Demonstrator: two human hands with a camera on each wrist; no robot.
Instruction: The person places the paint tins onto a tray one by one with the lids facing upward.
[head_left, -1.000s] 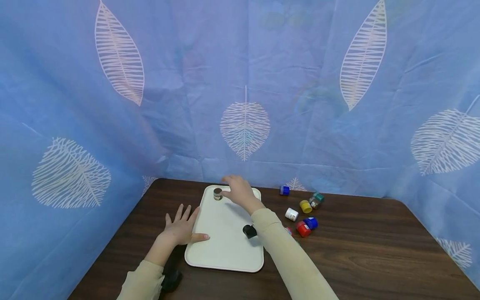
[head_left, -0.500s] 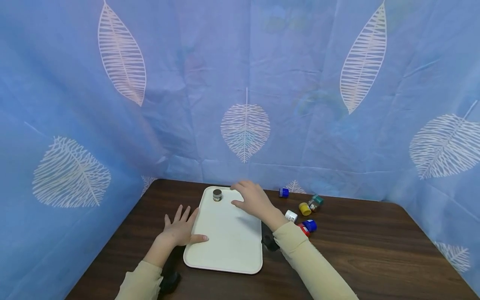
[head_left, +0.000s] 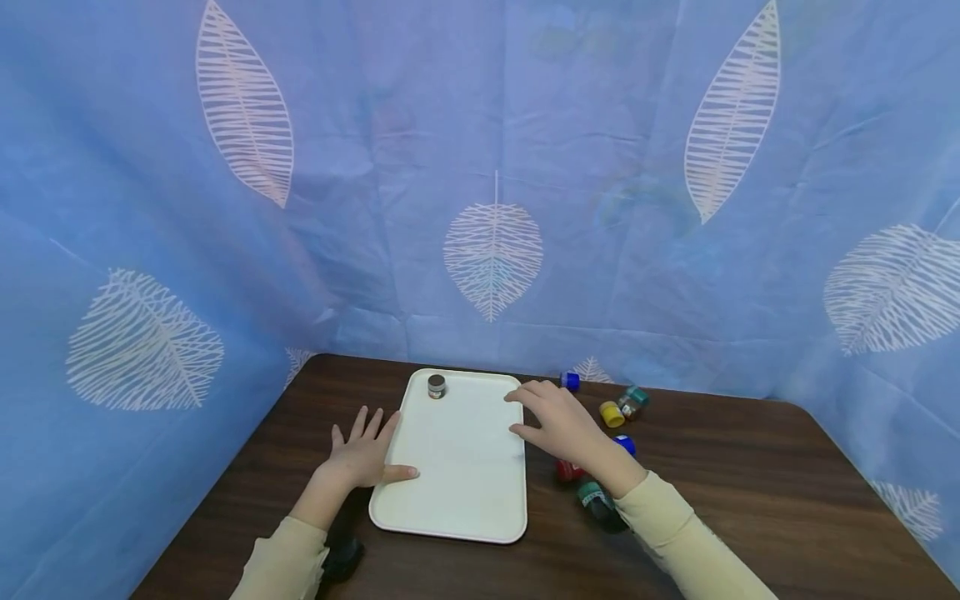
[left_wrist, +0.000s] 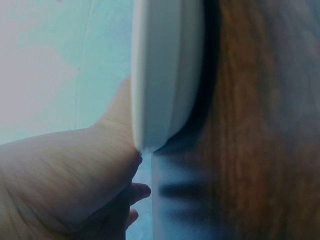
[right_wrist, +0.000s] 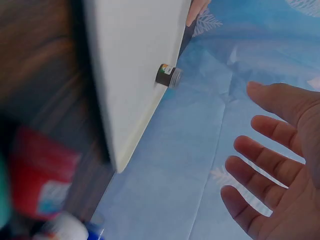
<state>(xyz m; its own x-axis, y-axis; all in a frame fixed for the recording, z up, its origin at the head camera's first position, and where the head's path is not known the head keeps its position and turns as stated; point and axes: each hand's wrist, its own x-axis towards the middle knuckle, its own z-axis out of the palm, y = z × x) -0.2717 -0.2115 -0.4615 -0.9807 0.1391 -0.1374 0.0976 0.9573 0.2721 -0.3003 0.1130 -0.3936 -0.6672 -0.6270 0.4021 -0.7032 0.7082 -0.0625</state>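
1. Left hand (head_left: 365,457), lower left of centre in the head view: lies flat on the counter (head_left: 750,492), fingers spread and straight, thumb on the left rim of the white tray (head_left: 457,475). Grip loose, nothing held. The left wrist view shows only the tray edge (left_wrist: 160,75) against the palm (left_wrist: 65,175).
2. Right hand (head_left: 558,425), right of centre: hovers over the tray's right edge, fingers relaxed and slightly bent. Grip empty; the right wrist view shows the fingers (right_wrist: 270,165) spread apart with nothing between them.
3. Tray: lies flat at lower centre of the head view, long side running away from the person.
4. Small dark jar (head_left: 437,387) with a grey lid: stands upright in the tray's far left corner, well apart from both hands. Also seen in the right wrist view (right_wrist: 168,76).
5. Paint pots on the counter, right of the tray:
   - yellow pot (head_left: 612,414) and green pot (head_left: 634,402), just beside each other;
   - blue pot (head_left: 570,382), near the backdrop;
   - red pot (head_left: 567,472), under the right wrist.
6. Blue leaf-print cloth (head_left: 491,167): hangs behind and to both sides of the counter.
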